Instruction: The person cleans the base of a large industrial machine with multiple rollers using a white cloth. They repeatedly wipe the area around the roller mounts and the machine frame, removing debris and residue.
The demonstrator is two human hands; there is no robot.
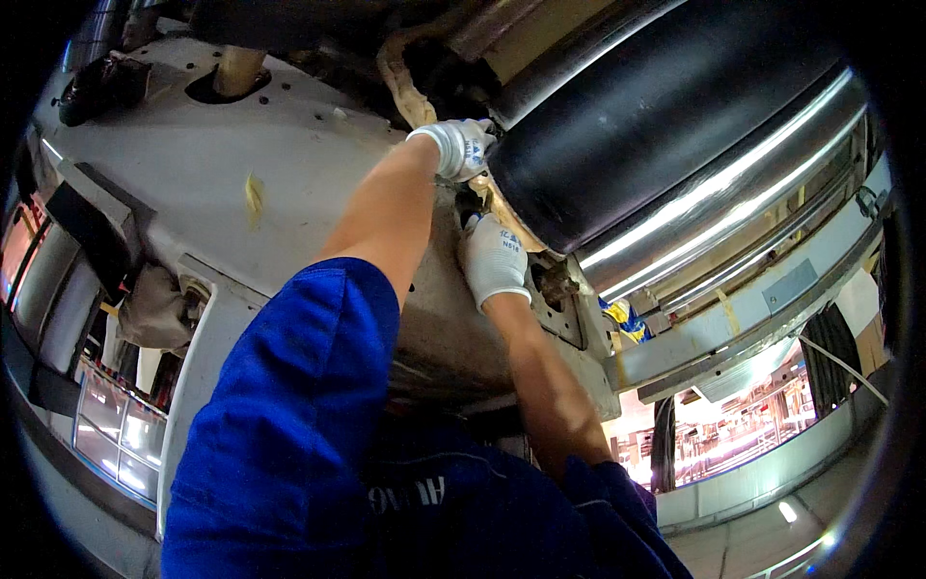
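Note:
Both my hands wear white knit gloves with blue printing, and they meet at the near end of a large black roller (644, 123). My left hand (461, 148) is uppermost, its fingers bent against the roller's end edge. Just below it, my right hand (498, 252) reaches up under the rim. Cream-coloured material (506, 210), perhaps cloth, runs along the roller's end between the hands and touches the gloves. A longer cream strip (405, 87) hangs above my left hand. The fingertips of both hands are hidden, so what they grip does not show.
A pale machine side panel (318, 159) with holes stands to the left. Shiny metal rollers (723, 188) run beside the black one. Below them lie a grey beam (731, 326) and a blue-and-yellow packet (626, 318). A dark object (105, 87) rests on the panel's upper left.

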